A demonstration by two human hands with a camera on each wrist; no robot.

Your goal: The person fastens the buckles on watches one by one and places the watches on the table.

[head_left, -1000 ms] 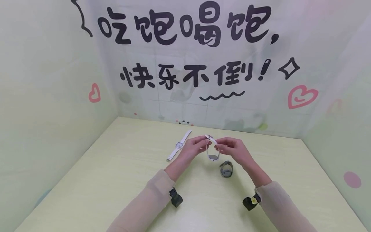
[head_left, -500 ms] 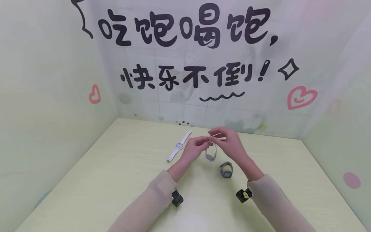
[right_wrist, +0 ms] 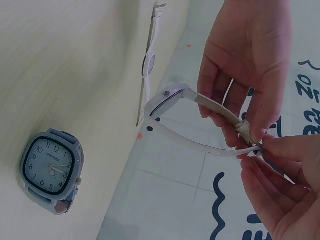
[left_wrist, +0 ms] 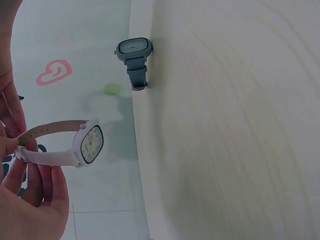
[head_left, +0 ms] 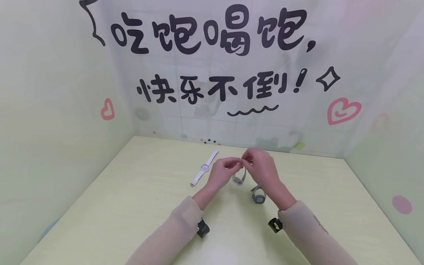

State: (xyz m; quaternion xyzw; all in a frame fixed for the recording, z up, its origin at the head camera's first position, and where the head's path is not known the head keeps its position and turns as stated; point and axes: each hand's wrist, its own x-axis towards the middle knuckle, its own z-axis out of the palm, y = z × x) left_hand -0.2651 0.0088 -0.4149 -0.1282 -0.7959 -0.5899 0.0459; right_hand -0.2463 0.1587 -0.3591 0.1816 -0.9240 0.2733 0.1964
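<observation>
Between my two hands hangs a white wristwatch (head_left: pixel 237 180), its strap bent into a loop with the dial at the bottom. My left hand (head_left: pixel 222 173) pinches the strap at the buckle end. Fingertips of my right hand (head_left: pixel 263 170) meet it there and pinch the strap as well. In the right wrist view the strap (right_wrist: pixel 192 142) comes together at the buckle between both sets of fingers, which partly cover it. The white-rimmed dial (left_wrist: pixel 92 144) faces away from the hands in the left wrist view.
A blue-grey watch (head_left: pixel 260 199), strap looped, sits on the table (head_left: pixel 132 206) below my right hand. Another white watch (head_left: pixel 205 167) lies stretched flat left of my left hand. Printed cloth walls (head_left: pixel 212 121) enclose the back and sides.
My right hand has moved left and its fingertips now meet my left hand's at the top of the strap. The held watch has shifted slightly left. Both watches on the table stay put.
</observation>
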